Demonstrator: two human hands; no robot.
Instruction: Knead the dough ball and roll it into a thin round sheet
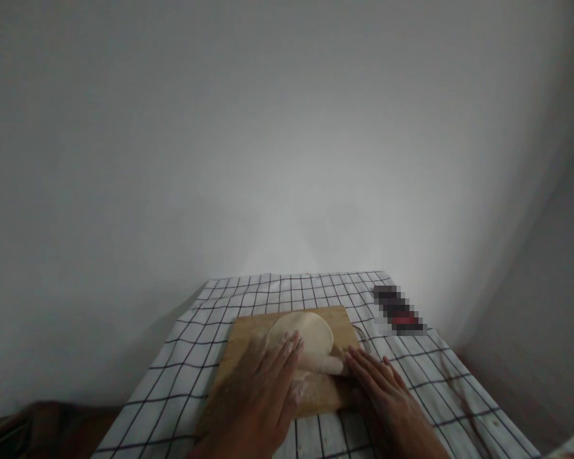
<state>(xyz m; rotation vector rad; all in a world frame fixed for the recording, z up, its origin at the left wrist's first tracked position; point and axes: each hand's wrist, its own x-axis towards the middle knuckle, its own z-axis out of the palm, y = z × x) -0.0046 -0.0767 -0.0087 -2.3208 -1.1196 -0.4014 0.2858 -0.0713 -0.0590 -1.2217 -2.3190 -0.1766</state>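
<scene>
A wooden rolling pin (321, 364) lies crosswise at the near edge of a round, flattened sheet of pale dough (310, 326). My left hand (273, 382) rests over the pin's left end, fingers stretched out and dusted with flour, covering part of the dough. Over the right end lies my right hand (380, 386), its fingers also long and flat. Both palms hide the pin's ends. Under everything is a wooden board (242, 328), with loose flour (303, 390) scattered in front of the pin.
A white tablecloth with dark grid lines (176, 376) covers the table. To the right of the board lies a pixelated dark and red object (398, 312). A thin curved thing (361, 335) shows beside the board's right edge. A plain wall (287, 159) stands behind the table.
</scene>
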